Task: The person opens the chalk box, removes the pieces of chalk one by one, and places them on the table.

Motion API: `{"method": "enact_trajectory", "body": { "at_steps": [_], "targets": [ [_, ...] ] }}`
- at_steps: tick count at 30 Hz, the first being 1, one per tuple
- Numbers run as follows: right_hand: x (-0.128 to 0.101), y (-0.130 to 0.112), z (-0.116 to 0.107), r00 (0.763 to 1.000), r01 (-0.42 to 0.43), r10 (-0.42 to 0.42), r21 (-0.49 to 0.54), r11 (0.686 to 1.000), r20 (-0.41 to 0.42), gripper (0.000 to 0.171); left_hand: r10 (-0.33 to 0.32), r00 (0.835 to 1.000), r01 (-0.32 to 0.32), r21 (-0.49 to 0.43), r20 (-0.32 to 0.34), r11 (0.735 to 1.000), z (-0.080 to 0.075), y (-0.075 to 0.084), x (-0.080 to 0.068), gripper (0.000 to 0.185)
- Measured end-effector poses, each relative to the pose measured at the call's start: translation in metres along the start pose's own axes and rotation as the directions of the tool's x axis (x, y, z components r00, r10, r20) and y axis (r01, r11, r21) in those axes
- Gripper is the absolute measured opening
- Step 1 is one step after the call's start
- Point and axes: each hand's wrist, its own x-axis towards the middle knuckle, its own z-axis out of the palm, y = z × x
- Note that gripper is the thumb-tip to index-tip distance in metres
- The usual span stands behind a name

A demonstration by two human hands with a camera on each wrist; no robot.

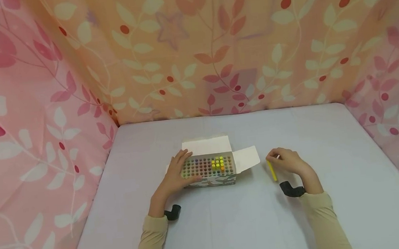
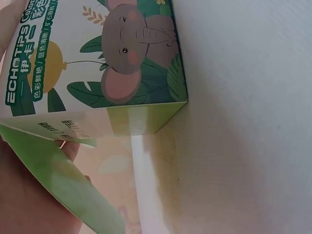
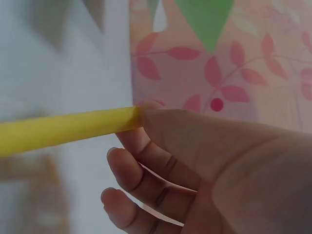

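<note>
A white cardboard box of chalk (image 1: 210, 182) stands on the table, its top open with flaps folded outward. Rows of round stick ends fill it, several of them bright yellow near the right side. My left hand (image 1: 175, 174) holds the box at its left end, thumb along the front edge and fingers toward the back. In the left wrist view the printed box side (image 2: 122, 53) shows an elephant and a balloon. To the right of the box, my right hand (image 1: 288, 160) pinches one end of a yellow chalk stick (image 3: 73, 129) between thumb and forefinger, its other end slanting down.
The right box flap (image 1: 246, 159) reaches out toward my right hand, and the back flap (image 1: 206, 144) stands behind the rows. Black wrist mounts (image 1: 292, 189) sit at both wrists. Patterned curtains (image 1: 215, 59) border the white table (image 1: 238, 225) at the back and sides.
</note>
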Motion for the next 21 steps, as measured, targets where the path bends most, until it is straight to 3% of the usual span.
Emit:
{"method": "enact_trajectory", "body": {
  "at_steps": [9,21],
  "targets": [
    [0.009,0.004,0.015,0.998,-0.057,0.058,-0.027,0.998,0.031,0.024,-0.007,1.0,0.008,-0.008,0.006,1.0,-0.001,0.0,0.0,0.089],
    [0.012,0.006,0.03,0.985,-0.169,0.166,-0.092,0.981,-0.04,0.028,-0.009,1.0,0.009,0.005,0.009,1.0,0.0,0.0,0.0,0.088]
  ]
}}
